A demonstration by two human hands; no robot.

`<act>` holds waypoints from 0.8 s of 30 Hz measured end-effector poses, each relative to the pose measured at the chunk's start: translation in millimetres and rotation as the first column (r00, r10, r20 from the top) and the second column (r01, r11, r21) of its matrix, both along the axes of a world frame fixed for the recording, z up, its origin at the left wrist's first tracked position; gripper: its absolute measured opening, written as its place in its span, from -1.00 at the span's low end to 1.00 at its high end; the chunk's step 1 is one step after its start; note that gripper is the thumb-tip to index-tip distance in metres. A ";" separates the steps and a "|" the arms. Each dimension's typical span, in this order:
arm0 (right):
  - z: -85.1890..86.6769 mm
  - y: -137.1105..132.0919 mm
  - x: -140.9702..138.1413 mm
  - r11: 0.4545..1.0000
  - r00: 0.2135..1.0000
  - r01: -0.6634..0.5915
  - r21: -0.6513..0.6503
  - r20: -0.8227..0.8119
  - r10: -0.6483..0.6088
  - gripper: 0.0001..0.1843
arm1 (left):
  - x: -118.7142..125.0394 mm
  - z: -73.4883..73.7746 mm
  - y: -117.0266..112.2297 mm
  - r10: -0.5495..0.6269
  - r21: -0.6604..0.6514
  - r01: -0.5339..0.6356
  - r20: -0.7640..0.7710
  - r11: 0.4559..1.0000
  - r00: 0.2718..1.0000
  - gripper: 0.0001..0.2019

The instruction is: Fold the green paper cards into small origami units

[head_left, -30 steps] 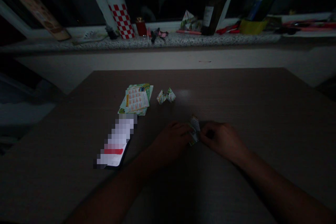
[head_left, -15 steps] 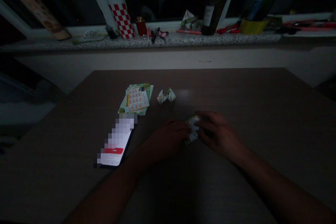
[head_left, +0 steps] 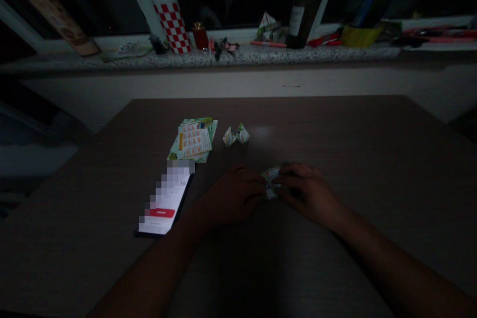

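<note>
A small folded piece of printed paper lies low over the table between my two hands. My left hand pinches its left side, fingers bent and pressed together. On the right side, the fingertips of my right hand close on the same paper, its thumb below the other fingers. Fingers cover both side edges of the paper. Beyond my hands stand two small folded paper shapes with pointed tips. To their left is a pile of printed paper sheets, the top one bearing a calendar-like grid.
A lit phone lies on the brown table, left of my left forearm. Behind the table, a stone windowsill carries a red-and-white checkered bottle, a dark bottle, a yellow container and pens.
The paper between my hands has turned and looks smaller, with more of it covered by the fingers. My right hand has shifted slightly, and both hands stay on the paper.
</note>
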State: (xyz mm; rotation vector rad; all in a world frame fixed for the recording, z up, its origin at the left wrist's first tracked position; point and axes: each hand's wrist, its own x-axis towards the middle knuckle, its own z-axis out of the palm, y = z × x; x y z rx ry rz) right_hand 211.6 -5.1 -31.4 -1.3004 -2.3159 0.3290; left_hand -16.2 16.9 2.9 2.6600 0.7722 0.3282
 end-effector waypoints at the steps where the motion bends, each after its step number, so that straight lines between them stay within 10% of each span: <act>1: 0.6 -0.5 -0.8 1.000 1.000 0.008 -0.006 0.003 -0.008 -0.78 | -0.4 0.3 0.9 0.004 -0.007 -0.004 0.007 1.000 1.000 -0.81; 24: 5.7 1.7 -5.5 0.996 0.999 0.045 -0.082 -0.013 -0.046 -0.78 | 26.8 -15.6 4.8 0.382 0.150 -0.359 -0.170 0.921 0.908 -0.81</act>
